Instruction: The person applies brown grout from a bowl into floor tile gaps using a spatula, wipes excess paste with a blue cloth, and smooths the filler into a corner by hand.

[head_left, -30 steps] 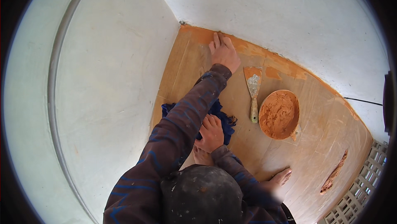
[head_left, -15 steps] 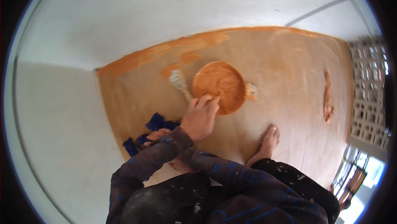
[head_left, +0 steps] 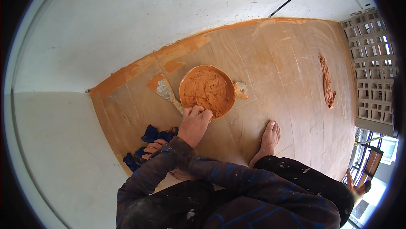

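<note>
A round bowl of orange-brown paste stands on the floor in front of me. My left hand has its curled fingers at the bowl's near rim. Beside the bowl on the left lies a putty knife, its blade smeared; its handle runs toward my left fingers, and its end is hidden. My forearms cross. Under the left forearm, my right hand shows only its fingers, closed over a crumpled dark blue cloth.
Orange paste streaks the floor along the white wall. A small smeared scraper touches the bowl's right side. My bare foot is planted to the right. A long twisted brown lump lies farther right, before a pierced block screen.
My view has turned a little, so floor and wall sit differently in it, and the picture is sharper. Both hands keep about the same hold.
</note>
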`<state>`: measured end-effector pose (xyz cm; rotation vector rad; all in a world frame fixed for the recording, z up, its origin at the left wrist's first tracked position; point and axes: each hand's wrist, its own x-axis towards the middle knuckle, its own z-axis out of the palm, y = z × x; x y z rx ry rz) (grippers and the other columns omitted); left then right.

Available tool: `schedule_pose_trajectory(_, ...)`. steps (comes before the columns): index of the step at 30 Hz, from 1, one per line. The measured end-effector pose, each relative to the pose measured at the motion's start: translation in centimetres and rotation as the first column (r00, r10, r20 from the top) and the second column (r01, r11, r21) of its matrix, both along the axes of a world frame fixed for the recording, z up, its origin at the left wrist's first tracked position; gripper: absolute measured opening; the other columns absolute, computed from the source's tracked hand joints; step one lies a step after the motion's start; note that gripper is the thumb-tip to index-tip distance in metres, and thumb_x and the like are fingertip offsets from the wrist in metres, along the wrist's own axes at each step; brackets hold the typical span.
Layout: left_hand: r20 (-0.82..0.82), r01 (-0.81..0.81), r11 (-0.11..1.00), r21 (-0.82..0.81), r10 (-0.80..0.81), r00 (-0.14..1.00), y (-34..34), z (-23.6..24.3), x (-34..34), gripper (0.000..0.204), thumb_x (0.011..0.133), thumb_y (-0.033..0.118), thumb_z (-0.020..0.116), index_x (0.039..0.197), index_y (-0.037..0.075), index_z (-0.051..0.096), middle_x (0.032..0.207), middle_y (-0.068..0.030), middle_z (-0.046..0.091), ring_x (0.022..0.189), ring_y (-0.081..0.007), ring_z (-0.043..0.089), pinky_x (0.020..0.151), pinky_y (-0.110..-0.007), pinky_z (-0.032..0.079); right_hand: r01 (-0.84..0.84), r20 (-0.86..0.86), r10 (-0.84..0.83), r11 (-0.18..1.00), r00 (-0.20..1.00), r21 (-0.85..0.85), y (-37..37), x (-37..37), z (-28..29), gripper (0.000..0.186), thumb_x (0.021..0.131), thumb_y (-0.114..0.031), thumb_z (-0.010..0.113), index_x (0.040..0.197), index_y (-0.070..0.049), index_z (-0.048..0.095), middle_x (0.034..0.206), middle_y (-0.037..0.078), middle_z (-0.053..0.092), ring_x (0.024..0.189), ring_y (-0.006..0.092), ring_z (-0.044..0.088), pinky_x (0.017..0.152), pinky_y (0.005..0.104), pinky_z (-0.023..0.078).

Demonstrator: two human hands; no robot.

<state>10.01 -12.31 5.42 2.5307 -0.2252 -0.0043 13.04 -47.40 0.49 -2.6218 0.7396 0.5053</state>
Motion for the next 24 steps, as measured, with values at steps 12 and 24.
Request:
schedule_pose_trajectory(12,0.043,-0.122,0.992,-0.041,0.124,0.991,0.5,1.4,-0.4,0.015,0.085,0.011,0.067,0.096,0.011,0.056,0.090,-0.0030,0.064,0.100,-0.0230,0.058,0.091,-0.039,0.043,-0.971,0.858,0.497,-0.110,0.133,0.214,29.6,-10.1,0.8,0.051,0.088,-0.038,0.058,0.133,-0.014,0.060,0.135,0.012,0.059,0.131,0.0301,0.053,0.110,0.0477,0.037)
schedule_pose_trajectory(24,0.250,-0.724,0.574,0.381,0.690,0.679,14.4,3.0,-5.2,0.032,0.084,0.019,0.070,0.109,0.005,0.056,0.113,-0.0119,0.058,0.114,-0.0364,0.051,0.095,-0.052,0.040,-0.900,0.756,0.654,-0.322,0.013,0.293,32.7,-11.0,2.7,0.055,0.081,-0.036,0.076,0.129,-0.012,0.065,0.127,0.010,0.062,0.126,0.0298,0.055,0.110,0.0511,0.038)
